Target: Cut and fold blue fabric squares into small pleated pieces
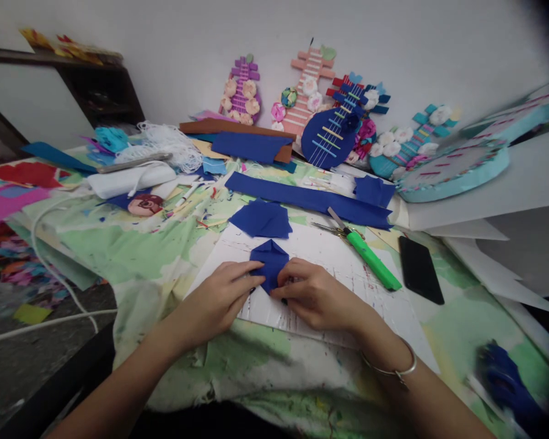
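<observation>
A small folded piece of dark blue crepe paper (269,258) lies on the white board between my two hands, its top edge folded to a point. My left hand (222,292) presses its left edge, fingers reaching over it and thumb tucked low. At the lower right edge, my right hand (318,292) pinches the paper between thumb and curled fingers. The right fingertips are partly hidden. Just beyond lies a stack of cut blue paper pieces (260,218). A long blue strip (302,198) stretches across behind that.
On the right are a green utility knife (370,259), scissors (332,230), a black phone (421,270) and a blue glue gun (507,378). Decorated lute-shaped crafts (332,137) lean against the wall. White yarn (165,149) and paper scraps crowd the left; a white cable (57,271) hangs there.
</observation>
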`<act>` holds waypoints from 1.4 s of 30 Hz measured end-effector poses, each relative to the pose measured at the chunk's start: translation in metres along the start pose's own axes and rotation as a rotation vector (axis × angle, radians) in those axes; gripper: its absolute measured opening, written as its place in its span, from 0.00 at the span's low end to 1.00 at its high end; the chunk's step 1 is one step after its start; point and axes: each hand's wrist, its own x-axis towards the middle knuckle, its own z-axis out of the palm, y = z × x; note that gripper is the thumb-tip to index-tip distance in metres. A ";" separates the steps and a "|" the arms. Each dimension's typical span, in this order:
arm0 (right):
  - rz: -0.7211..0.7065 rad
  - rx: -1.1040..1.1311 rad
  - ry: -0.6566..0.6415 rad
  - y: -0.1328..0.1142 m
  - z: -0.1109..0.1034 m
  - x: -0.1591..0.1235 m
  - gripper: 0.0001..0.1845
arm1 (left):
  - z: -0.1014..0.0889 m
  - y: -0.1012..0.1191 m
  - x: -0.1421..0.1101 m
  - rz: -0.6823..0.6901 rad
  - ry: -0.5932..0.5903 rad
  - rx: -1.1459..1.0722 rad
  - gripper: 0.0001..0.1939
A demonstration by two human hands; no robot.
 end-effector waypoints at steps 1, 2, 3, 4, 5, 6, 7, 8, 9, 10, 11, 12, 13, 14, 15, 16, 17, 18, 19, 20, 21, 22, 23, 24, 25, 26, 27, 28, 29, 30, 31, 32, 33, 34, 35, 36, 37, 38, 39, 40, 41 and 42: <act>-0.001 -0.003 0.000 0.000 0.000 0.000 0.17 | 0.000 0.000 0.000 0.003 -0.002 0.002 0.17; 0.001 -0.004 0.001 0.000 0.000 0.000 0.18 | 0.000 -0.001 -0.001 0.006 -0.005 0.003 0.17; 0.001 -0.003 0.000 0.000 0.000 0.000 0.18 | 0.000 -0.001 -0.001 0.011 -0.009 0.004 0.18; 0.003 -0.002 0.000 0.000 0.000 0.000 0.18 | 0.000 -0.002 -0.002 0.017 -0.014 0.005 0.18; 0.005 0.000 0.000 0.000 0.000 0.000 0.18 | 0.001 -0.002 -0.002 0.021 -0.018 0.007 0.18; 0.006 0.002 -0.001 0.000 0.000 -0.001 0.18 | 0.001 -0.003 -0.003 0.024 -0.021 0.011 0.19; 0.006 0.004 -0.003 0.000 0.000 -0.001 0.18 | 0.002 -0.003 -0.003 0.027 -0.021 0.015 0.19; 0.006 0.005 -0.004 0.000 0.000 -0.001 0.18 | 0.002 -0.004 -0.004 0.031 -0.021 0.019 0.19; 0.006 0.005 -0.004 0.000 0.000 -0.001 0.18 | 0.003 -0.004 -0.004 0.034 -0.019 0.022 0.19; 0.006 0.006 -0.004 0.000 0.001 -0.001 0.18 | 0.003 -0.004 -0.004 0.038 -0.016 0.025 0.19; 0.006 0.007 -0.003 0.000 0.001 -0.001 0.18 | 0.004 -0.004 -0.004 0.043 -0.013 0.027 0.19; 0.007 0.009 0.000 0.000 0.001 -0.001 0.17 | 0.004 -0.003 -0.004 0.048 -0.008 0.029 0.19; 0.010 0.012 0.003 0.000 0.001 -0.001 0.17 | 0.004 -0.003 -0.003 0.052 0.001 0.030 0.19; 0.012 0.017 0.007 0.000 0.001 -0.001 0.17 | 0.004 -0.002 -0.003 0.057 0.010 0.030 0.19; 0.015 0.023 0.011 0.000 0.000 -0.001 0.17 | 0.004 -0.002 -0.002 0.058 0.017 0.031 0.19; 0.020 0.029 0.016 0.000 0.000 -0.001 0.17 | 0.003 -0.001 -0.002 0.058 0.023 0.032 0.19; 0.025 0.036 0.019 0.000 0.000 -0.001 0.17 | 0.003 0.000 -0.002 0.057 0.028 0.034 0.19; 0.031 0.041 0.019 0.000 -0.001 -0.001 0.18 | 0.003 0.000 -0.001 0.055 0.030 0.037 0.19; 0.037 0.044 0.016 -0.001 -0.001 -0.001 0.18 | 0.003 0.001 -0.001 0.053 0.032 0.042 0.19; 0.041 0.045 0.013 -0.001 -0.002 -0.001 0.19 | 0.004 0.001 -0.002 0.054 0.033 0.047 0.18; 0.044 0.042 0.007 -0.001 -0.002 -0.002 0.20 | 0.004 0.001 -0.002 0.055 0.034 0.052 0.18; 0.045 0.036 0.001 -0.002 -0.002 -0.002 0.21 | 0.004 0.001 -0.002 0.057 0.036 0.057 0.18; 0.045 0.028 -0.005 -0.002 -0.002 -0.002 0.21 | 0.005 0.000 -0.003 0.061 0.040 0.060 0.18; 0.045 0.018 -0.013 -0.003 -0.002 -0.001 0.21 | 0.005 0.000 -0.003 0.068 0.045 0.064 0.18; 0.045 0.008 -0.020 -0.003 -0.001 -0.001 0.20 | 0.006 0.000 -0.003 0.074 0.048 0.067 0.18; 0.044 -0.002 -0.027 -0.003 -0.001 -0.001 0.19 | 0.006 0.000 -0.003 0.078 0.052 0.071 0.18; 0.045 -0.010 -0.033 -0.003 0.000 -0.001 0.18 | 0.006 0.000 -0.003 0.083 0.055 0.076 0.18; 0.042 -0.017 -0.039 -0.004 0.000 0.000 0.17 | 0.006 0.001 -0.002 0.089 0.056 0.083 0.18; 0.038 -0.023 -0.045 -0.004 0.000 0.000 0.17 | 0.005 0.001 -0.002 0.094 0.055 0.092 0.17; 0.036 -0.028 -0.051 -0.004 0.000 0.000 0.16 | 0.005 0.002 -0.001 0.101 0.052 0.102 0.17; 0.033 -0.034 -0.057 -0.004 0.000 0.000 0.16 | 0.004 0.003 -0.001 0.115 0.050 0.112 0.17; 0.031 -0.039 -0.063 -0.004 0.000 0.001 0.16 | 0.004 0.003 0.000 0.135 0.047 0.124 0.18; 0.029 -0.046 -0.069 -0.003 0.000 0.001 0.16 | 0.003 0.004 0.000 0.154 0.039 0.136 0.18; 0.028 -0.054 -0.076 -0.003 0.000 0.001 0.15 | 0.003 0.005 0.001 0.167 0.026 0.149 0.19; 0.028 -0.062 -0.082 -0.004 0.000 0.001 0.15 | 0.003 0.005 0.001 0.176 0.008 0.162 0.19; 0.027 -0.068 -0.086 -0.004 0.000 0.001 0.14 | 0.003 0.006 0.001 0.176 -0.013 0.177 0.19; 0.027 -0.071 -0.089 -0.004 0.000 0.001 0.13 | 0.003 0.006 0.001 0.170 -0.035 0.191 0.19; 0.027 -0.071 -0.090 -0.004 -0.001 0.001 0.13 | 0.003 0.007 0.000 0.162 -0.049 0.204 0.19; 0.026 -0.062 -0.089 -0.004 -0.001 0.000 0.13 | 0.004 0.007 -0.001 0.160 -0.051 0.214 0.19; 0.024 -0.039 -0.085 -0.003 -0.001 0.000 0.13 | 0.004 0.007 -0.002 0.163 -0.042 0.223 0.19; 0.028 -0.004 -0.071 -0.001 -0.001 0.000 0.13 | 0.004 0.007 -0.003 0.169 -0.026 0.232 0.19; 0.038 0.036 -0.050 0.001 0.000 -0.001 0.14 | 0.005 0.008 -0.004 0.176 -0.009 0.241 0.19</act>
